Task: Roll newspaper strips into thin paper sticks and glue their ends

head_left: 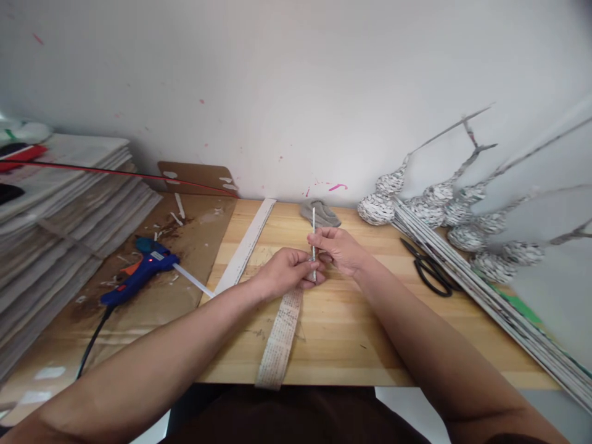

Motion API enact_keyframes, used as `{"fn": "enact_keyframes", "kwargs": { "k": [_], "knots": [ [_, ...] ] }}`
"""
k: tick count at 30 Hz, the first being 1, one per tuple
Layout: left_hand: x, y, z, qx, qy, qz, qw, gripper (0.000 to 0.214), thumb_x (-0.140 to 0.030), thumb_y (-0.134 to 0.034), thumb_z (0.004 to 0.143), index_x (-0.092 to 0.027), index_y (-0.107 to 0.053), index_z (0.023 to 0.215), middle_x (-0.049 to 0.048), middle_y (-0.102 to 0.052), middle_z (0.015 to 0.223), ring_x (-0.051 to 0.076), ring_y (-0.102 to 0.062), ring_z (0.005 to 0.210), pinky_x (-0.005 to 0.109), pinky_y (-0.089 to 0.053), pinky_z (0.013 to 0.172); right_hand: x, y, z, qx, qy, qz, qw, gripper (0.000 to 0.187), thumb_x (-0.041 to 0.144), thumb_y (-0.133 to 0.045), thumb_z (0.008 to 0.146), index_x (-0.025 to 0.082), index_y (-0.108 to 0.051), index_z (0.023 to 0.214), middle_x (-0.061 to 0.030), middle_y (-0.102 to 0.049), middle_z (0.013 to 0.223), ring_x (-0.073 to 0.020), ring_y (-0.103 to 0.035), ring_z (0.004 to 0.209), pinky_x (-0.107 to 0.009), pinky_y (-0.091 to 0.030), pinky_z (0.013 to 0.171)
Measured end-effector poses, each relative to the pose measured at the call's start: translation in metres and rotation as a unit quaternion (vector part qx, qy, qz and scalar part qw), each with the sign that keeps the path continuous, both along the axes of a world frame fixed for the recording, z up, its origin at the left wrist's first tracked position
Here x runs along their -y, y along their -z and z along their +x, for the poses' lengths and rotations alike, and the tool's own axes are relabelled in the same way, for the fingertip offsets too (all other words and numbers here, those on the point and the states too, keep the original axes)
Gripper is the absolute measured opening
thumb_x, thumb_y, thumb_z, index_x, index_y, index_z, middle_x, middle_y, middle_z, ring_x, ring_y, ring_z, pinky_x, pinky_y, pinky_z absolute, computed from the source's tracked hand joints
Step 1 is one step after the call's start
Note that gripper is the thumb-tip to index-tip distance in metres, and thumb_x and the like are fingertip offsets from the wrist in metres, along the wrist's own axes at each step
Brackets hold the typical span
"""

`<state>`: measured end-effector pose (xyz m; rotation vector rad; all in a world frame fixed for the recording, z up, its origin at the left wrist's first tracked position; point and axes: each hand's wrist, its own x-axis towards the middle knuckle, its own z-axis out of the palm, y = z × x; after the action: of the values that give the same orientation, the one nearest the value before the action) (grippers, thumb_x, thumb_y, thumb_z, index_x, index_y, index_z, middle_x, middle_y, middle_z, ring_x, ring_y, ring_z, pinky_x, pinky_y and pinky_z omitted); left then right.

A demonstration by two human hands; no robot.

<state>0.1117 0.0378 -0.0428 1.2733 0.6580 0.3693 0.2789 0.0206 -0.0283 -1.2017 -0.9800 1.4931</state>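
Note:
My left hand (285, 272) and my right hand (340, 249) meet over the middle of the wooden table (361, 333). Both pinch a thin rolled paper stick (313, 231) that stands upright between them, its top end sticking up above the fingers. A long newspaper strip (282, 336) runs from under my left hand toward the table's near edge and hangs a little over it. The strip seems to join the stick at my fingers, though the join is hidden.
A blue glue gun (139, 276) with a lit red lamp lies on brown cardboard at left, beside a tall stack of newspapers (55, 216). A white strip (247, 243), a grey cloth (321, 213), black scissors (430, 268), rolled paper sticks (485, 290) and paper-wrapped gourd shapes (430, 206) sit at right.

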Motion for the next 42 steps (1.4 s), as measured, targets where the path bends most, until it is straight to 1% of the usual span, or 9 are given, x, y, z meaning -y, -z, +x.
{"fn": "enact_keyframes", "kwargs": {
  "k": [3, 8, 14, 18, 24, 28, 33, 38, 42],
  "knots": [
    [-0.0014, 0.0005, 0.0001, 0.007, -0.005, 0.009, 1.000, 0.031, -0.039, -0.066, 0.080, -0.011, -0.071, 0.093, 0.0112, -0.073, 0.087, 0.017, -0.069, 0.080, 0.030, -0.055, 0.078, 0.0003, -0.0001, 0.0016, 0.026, -0.067, 0.006, 0.997, 0.033, 0.044, -0.076, 0.068, 0.014, -0.064, 0.074, 0.0010, -0.060, 0.060, -0.0051, -0.045, 0.042, -0.020, -0.023, 0.039],
    [-0.0025, -0.0007, -0.0001, 0.000, -0.008, 0.007, 1.000, 0.028, -0.037, -0.067, 0.080, -0.011, -0.071, 0.091, 0.0115, -0.073, 0.088, 0.014, -0.068, 0.075, 0.027, -0.054, 0.074, -0.0003, 0.0007, 0.0001, 0.020, 0.017, 0.009, 1.000, 0.038, 0.039, -0.082, 0.060, 0.016, -0.052, 0.058, 0.0054, -0.052, 0.049, -0.0025, -0.034, 0.036, -0.020, -0.017, 0.038],
    [-0.0043, -0.0005, -0.0002, 0.000, -0.012, 0.012, 1.000, 0.027, -0.037, -0.066, 0.080, -0.011, -0.072, 0.087, 0.0106, -0.073, 0.087, 0.013, -0.068, 0.073, 0.027, -0.054, 0.073, -0.0017, 0.0024, 0.0029, 0.025, -0.059, 0.009, 0.998, 0.033, 0.043, -0.077, 0.067, 0.014, -0.065, 0.073, -0.0001, -0.061, 0.061, -0.0055, -0.046, 0.044, -0.021, -0.023, 0.041],
    [-0.0055, 0.0012, -0.0006, -0.006, -0.008, 0.001, 1.000, 0.028, -0.037, -0.067, 0.080, -0.011, -0.070, 0.089, 0.0099, -0.073, 0.086, 0.014, -0.068, 0.073, 0.029, -0.055, 0.075, -0.0027, 0.0030, 0.0010, 0.018, 0.029, 0.010, 0.999, 0.036, 0.038, -0.082, 0.060, 0.015, -0.055, 0.058, 0.0050, -0.052, 0.051, -0.0028, -0.035, 0.039, -0.020, -0.018, 0.039],
    [-0.0044, -0.0002, -0.0004, 0.012, -0.006, -0.024, 1.000, 0.031, -0.040, -0.068, 0.078, -0.011, -0.069, 0.088, 0.0095, -0.072, 0.082, 0.015, -0.068, 0.073, 0.029, -0.055, 0.072, -0.0024, 0.0032, 0.0051, 0.028, -0.059, 0.014, 0.998, 0.034, 0.044, -0.074, 0.071, 0.013, -0.070, 0.084, 0.0007, -0.059, 0.060, -0.0047, -0.044, 0.043, -0.020, -0.023, 0.040],
    [-0.0025, -0.0029, -0.0009, 0.008, 0.008, -0.048, 0.999, 0.035, -0.043, -0.069, 0.077, -0.011, -0.067, 0.090, 0.0104, -0.072, 0.080, 0.017, -0.069, 0.072, 0.029, -0.055, 0.067, -0.0022, 0.0041, 0.0066, 0.028, -0.039, 0.013, 0.999, 0.032, 0.043, -0.075, 0.071, 0.013, -0.070, 0.079, 0.0024, -0.056, 0.053, -0.0042, -0.040, 0.041, -0.020, -0.022, 0.039],
    [-0.0008, -0.0017, -0.0016, 0.005, 0.016, -0.048, 0.999, 0.035, -0.044, -0.070, 0.076, -0.012, -0.068, 0.091, 0.0105, -0.073, 0.082, 0.017, -0.069, 0.076, 0.030, -0.055, 0.071, -0.0013, 0.0014, 0.0032, 0.018, -0.032, 0.003, 0.999, 0.031, 0.041, -0.077, 0.068, 0.012, -0.069, 0.075, 0.0018, -0.057, 0.054, -0.0044, -0.042, 0.042, -0.020, -0.022, 0.039],
    [-0.0014, 0.0002, -0.0014, 0.008, 0.016, -0.043, 0.999, 0.034, -0.044, -0.070, 0.075, -0.012, -0.069, 0.088, 0.0118, -0.073, 0.083, 0.016, -0.068, 0.074, 0.029, -0.054, 0.069, -0.0018, 0.0007, 0.0009, -0.005, 0.003, -0.015, 1.000, 0.032, 0.036, -0.083, 0.059, 0.014, -0.060, 0.060, 0.0038, -0.053, 0.050, -0.0032, -0.036, 0.039, -0.020, -0.018, 0.038],
    [-0.0028, 0.0001, -0.0016, 0.021, 0.014, -0.051, 0.998, 0.030, -0.041, -0.070, 0.076, -0.012, -0.069, 0.086, 0.0106, -0.072, 0.080, 0.015, -0.067, 0.069, 0.028, -0.054, 0.067, -0.0008, 0.0004, 0.0039, 0.015, -0.045, 0.000, 0.999, 0.032, 0.043, -0.077, 0.067, 0.013, -0.068, 0.075, 0.0019, -0.057, 0.054, -0.0050, -0.042, 0.041, -0.020, -0.021, 0.038]
  ]
}}
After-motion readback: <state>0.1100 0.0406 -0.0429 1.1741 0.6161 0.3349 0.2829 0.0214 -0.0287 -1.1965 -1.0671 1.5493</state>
